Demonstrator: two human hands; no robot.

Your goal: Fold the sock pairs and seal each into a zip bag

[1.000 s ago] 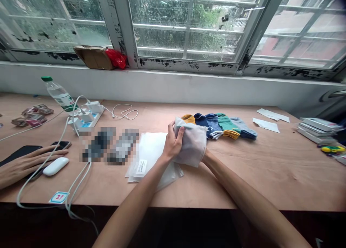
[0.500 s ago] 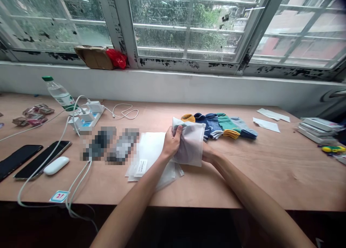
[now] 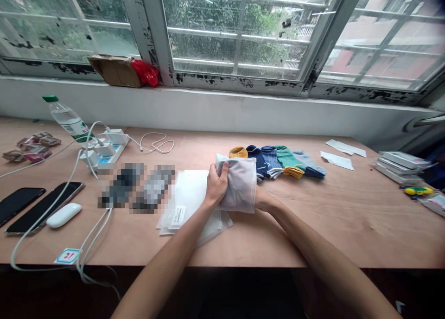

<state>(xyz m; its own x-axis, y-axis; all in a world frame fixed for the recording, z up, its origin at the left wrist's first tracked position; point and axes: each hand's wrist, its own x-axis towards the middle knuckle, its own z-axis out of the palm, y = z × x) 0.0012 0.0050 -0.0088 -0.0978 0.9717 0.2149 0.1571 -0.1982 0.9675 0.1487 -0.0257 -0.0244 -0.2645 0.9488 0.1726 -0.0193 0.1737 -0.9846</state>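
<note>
A frosted, translucent plastic bag (image 3: 240, 187) is held up over the table, with something dim and pinkish showing through it. My left hand (image 3: 217, 185) grips its left edge, thumb on the near face. At the bag's right side is my right hand (image 3: 262, 200); its fingers are hidden behind or inside the bag, I cannot tell which. Beneath the left forearm lies a stack of similar flat bags (image 3: 189, 189), one with a white barcode label (image 3: 179, 215). Just beyond, a row of folded socks (image 3: 287, 161) in yellow, navy, striped blue, green and grey is partly covered by the bag.
To the left are two dark phones (image 3: 45, 207), a white oval case (image 3: 64, 215), two blurred-out objects (image 3: 153, 189), a power strip (image 3: 116, 147) with cables and a tilted bottle (image 3: 67, 119). White papers (image 3: 337, 160) and stacked boxes (image 3: 401, 163) sit at the right.
The view has shifted slightly, so the scene sits a little further left. Both hands remain at the bag, which looks slightly more tilted, its top left corner bent.
</note>
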